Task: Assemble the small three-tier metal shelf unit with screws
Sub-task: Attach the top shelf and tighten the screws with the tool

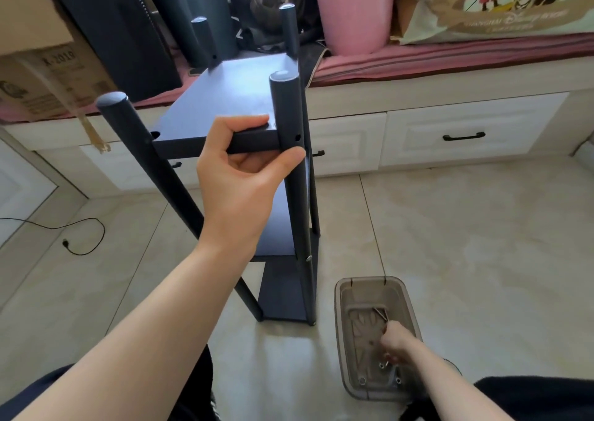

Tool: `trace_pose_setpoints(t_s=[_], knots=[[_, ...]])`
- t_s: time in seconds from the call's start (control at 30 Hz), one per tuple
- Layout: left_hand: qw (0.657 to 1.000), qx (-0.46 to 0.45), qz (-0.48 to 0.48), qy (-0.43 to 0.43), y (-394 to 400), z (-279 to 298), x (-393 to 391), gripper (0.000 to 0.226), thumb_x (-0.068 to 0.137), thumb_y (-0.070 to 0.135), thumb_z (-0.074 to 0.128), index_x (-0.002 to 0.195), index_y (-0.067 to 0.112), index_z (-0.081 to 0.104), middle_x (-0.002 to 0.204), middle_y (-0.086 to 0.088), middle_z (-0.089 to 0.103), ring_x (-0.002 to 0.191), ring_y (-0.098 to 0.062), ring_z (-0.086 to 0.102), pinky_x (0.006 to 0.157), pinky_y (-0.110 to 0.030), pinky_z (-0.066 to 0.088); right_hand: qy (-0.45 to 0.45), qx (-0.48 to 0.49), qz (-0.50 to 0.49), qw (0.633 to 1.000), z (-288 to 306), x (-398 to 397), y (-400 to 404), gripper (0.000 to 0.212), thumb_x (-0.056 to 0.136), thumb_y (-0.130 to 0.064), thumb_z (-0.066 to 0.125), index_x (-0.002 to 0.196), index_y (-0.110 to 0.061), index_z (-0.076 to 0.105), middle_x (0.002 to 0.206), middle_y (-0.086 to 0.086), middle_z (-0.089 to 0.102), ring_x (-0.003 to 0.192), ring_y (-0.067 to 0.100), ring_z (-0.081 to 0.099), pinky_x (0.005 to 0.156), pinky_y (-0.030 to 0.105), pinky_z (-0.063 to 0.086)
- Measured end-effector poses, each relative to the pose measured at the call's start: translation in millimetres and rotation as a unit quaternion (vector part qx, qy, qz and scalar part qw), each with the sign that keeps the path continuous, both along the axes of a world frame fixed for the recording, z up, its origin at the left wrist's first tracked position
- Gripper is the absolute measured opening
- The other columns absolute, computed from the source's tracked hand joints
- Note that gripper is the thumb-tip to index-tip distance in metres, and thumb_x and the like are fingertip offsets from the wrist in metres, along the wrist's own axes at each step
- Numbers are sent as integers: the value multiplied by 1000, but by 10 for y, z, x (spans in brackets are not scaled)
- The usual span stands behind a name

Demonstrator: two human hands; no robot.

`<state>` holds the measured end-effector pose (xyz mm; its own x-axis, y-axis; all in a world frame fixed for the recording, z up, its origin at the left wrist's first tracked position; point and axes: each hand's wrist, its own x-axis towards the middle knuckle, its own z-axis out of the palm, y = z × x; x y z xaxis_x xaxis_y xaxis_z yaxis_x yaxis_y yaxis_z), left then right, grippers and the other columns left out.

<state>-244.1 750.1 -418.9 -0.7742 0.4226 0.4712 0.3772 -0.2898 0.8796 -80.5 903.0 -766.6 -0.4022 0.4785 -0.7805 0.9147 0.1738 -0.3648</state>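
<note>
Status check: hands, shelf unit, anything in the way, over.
Left hand grips top shelf edge, steadying shelf unit. Right hand down in clear plastic bin among screws, hex key beside it. Nothing blocking.

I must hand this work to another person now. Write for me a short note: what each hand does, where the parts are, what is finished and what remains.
Left hand: grips the front edge of the top shelf beside the front right post, steadying the shelf unit.
Right hand: down in the clear plastic tray on the floor, fingers closed on a small metal piece; what it is I cannot tell.
Parts: a few screws lie in the tray.
Done: the unit stands on the floor, four posts and shelves in place, with one screw visible low on the front right post.
Left: the hole in that post at the top shelf is empty; it needs a screw.
</note>
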Motion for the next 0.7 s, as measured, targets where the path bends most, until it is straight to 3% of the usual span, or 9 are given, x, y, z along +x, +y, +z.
trace_pose_setpoints(t_s=[0.07, 0.13, 0.23, 0.4, 0.5, 0.6, 0.7], knots=[[1000, -5, 2, 11, 1, -1, 2, 42, 75, -7, 82, 103, 13, 58, 89, 8, 76, 89, -17, 76, 82, -23, 59, 4, -8, -18, 1000, -76, 4, -22, 6, 95, 0, 41, 95, -6, 43, 98, 19, 57, 81, 29, 54, 51, 25, 37], [1000, -11, 3, 21, -3, -3, 3, 42, 75, -7, 82, 105, 10, 58, 89, 10, 76, 90, -15, 76, 83, -23, 59, 19, -1, -42, 999, -140, -19, -11, 22, 95, -2, 44, 116, -5, 38, 108, 22, 59, 87, 30, 55, 55, 29, 41], [999, -24, 5, 27, -13, 5, 4, 43, 76, -5, 82, 108, 7, 57, 92, 9, 76, 90, -15, 76, 84, -24, 59, 49, 57, -43, 996, -197, -85, 50, 43, 96, -6, 47, 137, 1, 35, 128, 24, 57, 108, 33, 58, 80, 34, 46], [999, -33, 16, 13, -38, 6, -6, 32, 84, 4, 78, 110, 10, 60, 97, -4, 74, 93, -20, 75, 87, -31, 60, 59, 66, -69, 994, -344, -227, 121, 34, 98, -12, 49, 130, 1, 48, 130, 22, 56, 119, 37, 55, 90, 34, 44], [999, -6, -9, -37, -40, 2, 0, 11, 97, 19, 63, 107, 15, 62, 100, -12, 71, 96, -32, 73, 89, -42, 59, 55, 51, -85, 994, -453, -284, 135, 27, 98, -11, 49, 121, 3, 52, 124, 23, 60, 114, 37, 58, 83, 32, 45], [997, 14, -16, -79, -24, 31, 16, 18, 99, 31, 51, 111, 22, 61, 91, -4, 69, 95, -33, 73, 85, -38, 58, 59, 37, -111, 991, -610, -315, 151, 25, 96, -8, 48, 117, 4, 56, 114, 23, 64, 105, 37, 62, 84, 37, 53], [995, 24, -15, -96, -5, 60, 36, 25, 101, 33, 46, 124, 29, 57, 93, -8, 66, 94, -33, 74, 85, -37, 59, 63, 32, -132, 989, -717, -343, 168, 26, 95, -7, 48, 114, 4, 61, 113, 27, 65, 103, 38, 64, 91, 45, 53]])
